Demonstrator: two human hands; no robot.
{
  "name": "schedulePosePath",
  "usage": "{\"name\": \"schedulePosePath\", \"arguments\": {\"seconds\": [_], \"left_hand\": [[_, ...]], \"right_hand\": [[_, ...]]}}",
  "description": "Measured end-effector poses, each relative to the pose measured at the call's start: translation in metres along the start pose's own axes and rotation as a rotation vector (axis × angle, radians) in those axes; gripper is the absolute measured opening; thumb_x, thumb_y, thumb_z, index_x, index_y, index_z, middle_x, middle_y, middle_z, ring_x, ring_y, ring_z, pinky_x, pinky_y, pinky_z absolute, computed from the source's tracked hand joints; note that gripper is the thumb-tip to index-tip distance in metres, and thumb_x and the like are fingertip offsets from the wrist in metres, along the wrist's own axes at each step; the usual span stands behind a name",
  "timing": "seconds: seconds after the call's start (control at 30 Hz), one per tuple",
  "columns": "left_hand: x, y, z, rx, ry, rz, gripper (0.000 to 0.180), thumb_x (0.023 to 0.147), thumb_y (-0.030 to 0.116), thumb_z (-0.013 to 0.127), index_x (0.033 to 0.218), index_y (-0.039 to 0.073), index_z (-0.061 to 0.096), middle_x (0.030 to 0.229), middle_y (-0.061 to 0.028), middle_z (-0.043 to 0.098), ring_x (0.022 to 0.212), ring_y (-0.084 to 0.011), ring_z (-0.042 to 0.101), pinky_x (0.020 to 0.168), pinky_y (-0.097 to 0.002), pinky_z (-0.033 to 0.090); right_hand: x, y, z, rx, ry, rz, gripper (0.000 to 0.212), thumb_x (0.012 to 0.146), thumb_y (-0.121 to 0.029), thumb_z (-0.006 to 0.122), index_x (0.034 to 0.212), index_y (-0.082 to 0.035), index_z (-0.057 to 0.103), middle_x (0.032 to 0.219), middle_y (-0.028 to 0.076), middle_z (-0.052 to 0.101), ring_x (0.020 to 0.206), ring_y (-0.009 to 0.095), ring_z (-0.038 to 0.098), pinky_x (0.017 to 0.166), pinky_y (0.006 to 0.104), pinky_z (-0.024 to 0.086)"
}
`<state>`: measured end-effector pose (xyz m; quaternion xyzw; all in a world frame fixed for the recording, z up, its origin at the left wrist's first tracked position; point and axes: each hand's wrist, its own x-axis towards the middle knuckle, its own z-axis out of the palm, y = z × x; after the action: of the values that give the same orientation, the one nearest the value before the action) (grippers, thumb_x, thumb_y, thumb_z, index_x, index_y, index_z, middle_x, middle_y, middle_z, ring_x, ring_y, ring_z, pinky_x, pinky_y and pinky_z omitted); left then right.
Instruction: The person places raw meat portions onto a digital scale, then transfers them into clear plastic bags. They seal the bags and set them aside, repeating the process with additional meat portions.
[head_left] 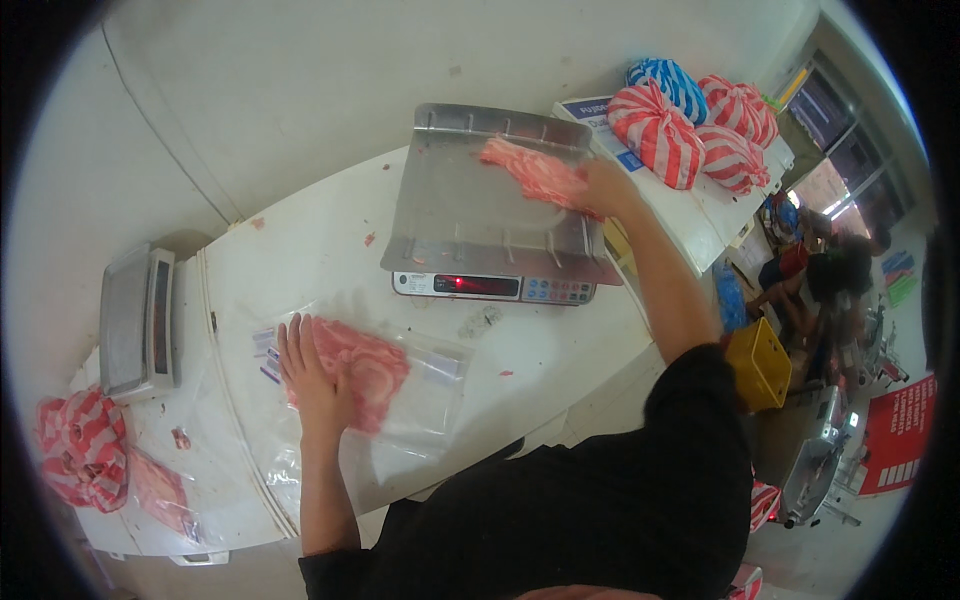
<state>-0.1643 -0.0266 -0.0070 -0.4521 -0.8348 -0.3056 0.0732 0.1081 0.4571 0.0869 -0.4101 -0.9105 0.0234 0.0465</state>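
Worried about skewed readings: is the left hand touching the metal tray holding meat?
Apart: the head view shows white tabletop between left hand and metal tray.

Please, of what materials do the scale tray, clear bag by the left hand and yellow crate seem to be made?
Scale tray: likely stainless steel, satin finish; soft grey sheen.
Clear bag: apparently thin glossy plastic film; see-through, with bright creases.
Yellow crate: probably plastic; solid even colour, finish unclear.
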Motion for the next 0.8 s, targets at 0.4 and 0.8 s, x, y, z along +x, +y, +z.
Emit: {"name": "schedulePosePath", "arguments": {"seconds": [0.4,0.8], "left_hand": [[0.047,0.081,-0.035,-0.209,0.137,0.296,0.070,0.090,0.008,0.071,0.153,0.001,0.042,0.156,-0.0214,0.044,0.150,-0.0436,0.035,0.122,-0.0534,0.028],[0.205,0.213,-0.031,-1.090,-0.736,0.415,0.081,0.085,0.007,0.083,0.153,0.001,0.041,0.145,-0.0183,0.058,0.134,-0.0315,0.058,0.109,-0.0481,0.049]], "right_hand": [[0.013,0.011,-0.012,0.164,-0.090,-0.134,0.069,0.074,-0.030,0.083,0.132,0.000,0.063,0.128,0.024,0.068,0.120,0.040,0.065,0.103,0.0433,0.050],[-0.040,-0.172,-0.190,-0.038,-0.329,-0.777,0.045,0.077,-0.015,0.076,0.120,-0.003,0.068,0.111,0.017,0.072,0.104,0.034,0.068,0.089,0.0440,0.053]]}}
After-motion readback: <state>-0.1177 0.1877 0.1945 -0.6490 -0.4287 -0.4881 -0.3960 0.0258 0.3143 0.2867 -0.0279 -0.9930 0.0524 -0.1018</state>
